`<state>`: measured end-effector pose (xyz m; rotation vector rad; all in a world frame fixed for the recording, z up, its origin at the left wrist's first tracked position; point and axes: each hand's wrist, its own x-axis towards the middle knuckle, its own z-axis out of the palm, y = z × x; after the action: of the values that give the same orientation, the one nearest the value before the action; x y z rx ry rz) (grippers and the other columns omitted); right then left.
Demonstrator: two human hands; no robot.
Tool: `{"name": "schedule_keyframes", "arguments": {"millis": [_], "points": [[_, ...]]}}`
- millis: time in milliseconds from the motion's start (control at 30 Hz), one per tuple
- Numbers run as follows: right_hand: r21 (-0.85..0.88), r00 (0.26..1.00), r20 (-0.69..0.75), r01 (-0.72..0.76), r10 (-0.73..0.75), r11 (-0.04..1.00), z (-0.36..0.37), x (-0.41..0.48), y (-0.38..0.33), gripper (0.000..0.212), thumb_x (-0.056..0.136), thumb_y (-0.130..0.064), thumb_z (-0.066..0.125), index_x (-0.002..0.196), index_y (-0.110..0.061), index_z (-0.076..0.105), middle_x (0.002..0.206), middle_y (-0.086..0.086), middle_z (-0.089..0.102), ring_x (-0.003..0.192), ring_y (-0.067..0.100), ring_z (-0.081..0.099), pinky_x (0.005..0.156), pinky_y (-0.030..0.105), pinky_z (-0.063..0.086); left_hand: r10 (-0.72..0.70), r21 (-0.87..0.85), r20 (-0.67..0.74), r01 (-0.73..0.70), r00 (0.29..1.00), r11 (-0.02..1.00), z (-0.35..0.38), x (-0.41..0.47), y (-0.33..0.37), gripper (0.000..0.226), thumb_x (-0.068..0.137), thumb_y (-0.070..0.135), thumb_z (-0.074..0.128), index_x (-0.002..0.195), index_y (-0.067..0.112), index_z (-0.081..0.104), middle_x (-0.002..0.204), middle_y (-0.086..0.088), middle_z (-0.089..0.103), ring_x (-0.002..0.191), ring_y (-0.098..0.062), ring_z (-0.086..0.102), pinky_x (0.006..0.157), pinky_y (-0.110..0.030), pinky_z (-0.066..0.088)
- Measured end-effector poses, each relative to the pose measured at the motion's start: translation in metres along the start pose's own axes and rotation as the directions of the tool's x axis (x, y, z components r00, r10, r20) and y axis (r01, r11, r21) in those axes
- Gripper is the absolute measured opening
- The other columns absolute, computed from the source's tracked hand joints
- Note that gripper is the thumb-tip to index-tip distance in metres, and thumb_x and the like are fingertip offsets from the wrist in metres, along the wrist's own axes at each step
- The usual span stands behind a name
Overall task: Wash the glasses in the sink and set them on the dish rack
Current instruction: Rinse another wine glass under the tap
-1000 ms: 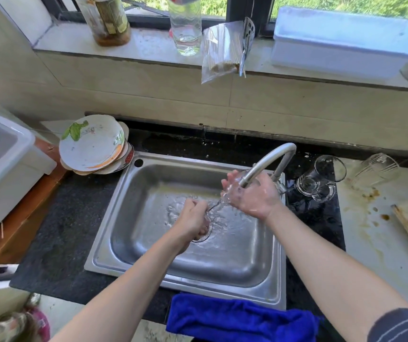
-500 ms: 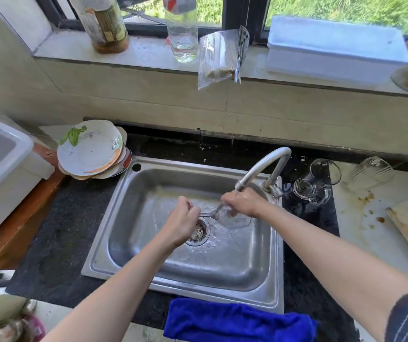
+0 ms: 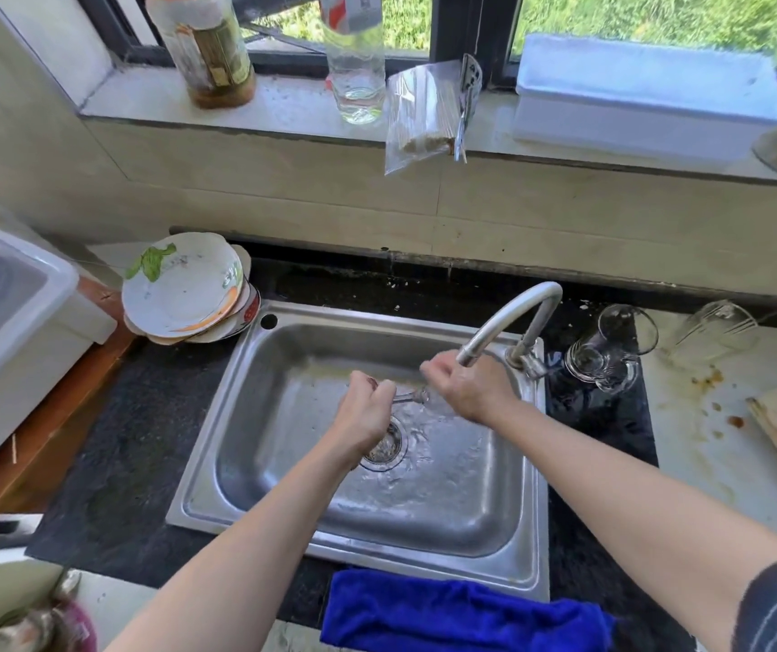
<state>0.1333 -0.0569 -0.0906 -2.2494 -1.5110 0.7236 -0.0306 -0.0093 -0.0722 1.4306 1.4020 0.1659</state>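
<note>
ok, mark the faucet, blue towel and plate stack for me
faucet (image 3: pixel 494 322): head view, on the curved spout.
blue towel (image 3: pixel 461 609): head view, middle of the cloth.
plate stack (image 3: pixel 184 284): head view, top plate's face.

On my left I see a stack of plates (image 3: pixel 184 287) on the black countertop (image 3: pixel 142 440); the top plate is a little tilted and has a green mark. Further left stands a white plastic container (image 3: pixel 5 312). On the windowsill (image 3: pixel 283 103) are a bottle with brown residue (image 3: pixel 207 49), a clear bottle (image 3: pixel 356 63), a transparent bag (image 3: pixel 424 115) hanging over the edge, and a long white box (image 3: pixel 645 96). A blue cloth (image 3: pixel 461 614) lies nearest to me. At the right, the pale counter (image 3: pixel 687 440) has brown stains (image 3: pixel 706 382).
</note>
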Motion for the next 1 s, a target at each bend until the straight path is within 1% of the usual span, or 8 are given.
{"name": "schedule_keyframes", "arguments": {"millis": [67,167,267,333,433,600,800,1000], "points": [[0.074,0.994,-0.092,-0.058,0.065,0.996,-0.002,0.002,0.004,0.044,0.092,-0.048,0.038,0.061,-0.020,0.052,0.064,-0.002,0.058,0.066,0.024,0.059,0.055,0.029,0.042,-0.093,-0.120,0.019,0.095,0.995,0.988,0.000,0.001,0.000,0.017,0.085,0.031,0.036,0.085,0.014,0.036,0.076,-0.003,0.039,0.060,-0.020,0.039,0.048,-0.024,0.030],[-0.255,0.940,-0.146,0.266,-0.309,0.930,0.010,-0.008,0.001,0.036,0.091,-0.050,0.042,0.087,-0.027,0.070,0.087,-0.009,0.067,0.077,0.017,0.060,0.066,0.029,0.045,-0.255,-0.287,0.141,0.286,0.956,0.914,-0.002,0.001,0.001,0.013,0.088,0.018,0.035,0.076,0.017,0.032,0.063,-0.003,0.029,0.046,-0.011,0.024,0.041,-0.015,0.012],[0.159,0.990,-0.138,-0.005,0.027,0.987,-0.004,-0.004,0.008,0.040,0.083,-0.061,0.046,0.071,-0.030,0.068,0.073,-0.007,0.068,0.067,0.016,0.063,0.060,0.033,0.055,-0.314,-0.389,0.305,0.419,0.899,0.820,-0.004,-0.004,-0.002,0.013,0.089,0.018,0.037,0.077,0.018,0.032,0.062,-0.004,0.030,0.044,-0.009,0.023,0.038,-0.011,0.012],[0.650,0.929,0.071,-0.319,0.364,0.690,-0.012,0.003,0.013,0.043,0.081,-0.062,0.050,0.067,-0.026,0.068,0.082,0.002,0.072,0.083,0.028,0.070,0.069,0.044,0.059,-0.304,-0.454,0.401,0.476,0.864,0.753,-0.007,-0.002,-0.007,0.010,0.088,0.020,0.035,0.081,0.018,0.029,0.062,-0.005,0.032,0.040,-0.009,0.024,0.036,-0.011,0.010],[0.789,0.855,0.445,-0.515,0.268,0.335,-0.025,-0.009,0.011,0.050,0.094,-0.060,0.043,0.109,-0.019,0.067,0.109,0.014,0.070,0.094,0.034,0.071,0.056,0.035,0.059,-0.298,-0.451,0.443,0.498,0.845,0.741,-0.010,0.007,-0.015,0.008,0.088,0.019,0.034,0.083,0.017,0.029,0.062,-0.004,0.034,0.041,-0.010,0.025,0.036,-0.015,0.009],[0.735,0.887,0.424,-0.456,0.184,0.503,-0.055,-0.033,0.017,0.031,0.095,-0.032,0.059,0.119,-0.012,0.060,0.114,0.013,0.068,0.090,0.036,0.072,0.064,0.039,0.059,-0.303,-0.557,0.378,0.476,0.875,0.681,0.016,0.030,-0.024,0.008,0.093,0.012,0.046,0.101,0.014,0.044,0.071,-0.009,0.048,0.047,-0.011,0.032,0.032,-0.015,0.020],[0.855,0.899,0.255,-0.381,0.355,0.351,-0.045,-0.070,0.025,0.039,0.085,-0.015,0.072,0.121,-0.010,0.058,0.121,0.014,0.062,0.096,0.030,0.070,0.077,0.048,0.060,-0.244,-0.821,0.322,0.398,0.915,0.409,0.075,0.043,-0.002,0.044,0.079,-0.010,0.064,0.116,0.004,0.045,0.080,-0.015,0.059,0.048,-0.016,0.054,0.040,-0.019,0.044],[0.703,0.961,-0.037,-0.169,0.273,0.691,-0.041,-0.099,0.033,0.060,0.073,-0.014,0.084,0.126,-0.026,0.058,0.122,-0.012,0.060,0.106,0.003,0.059,0.086,0.026,0.053,-0.239,-0.813,0.330,0.404,0.913,0.420,0.087,0.055,0.011,0.006,0.088,-0.005,0.058,0.089,0.000,0.056,0.056,-0.007,0.056,0.035,-0.008,0.046,0.034,-0.015,0.038]]}}
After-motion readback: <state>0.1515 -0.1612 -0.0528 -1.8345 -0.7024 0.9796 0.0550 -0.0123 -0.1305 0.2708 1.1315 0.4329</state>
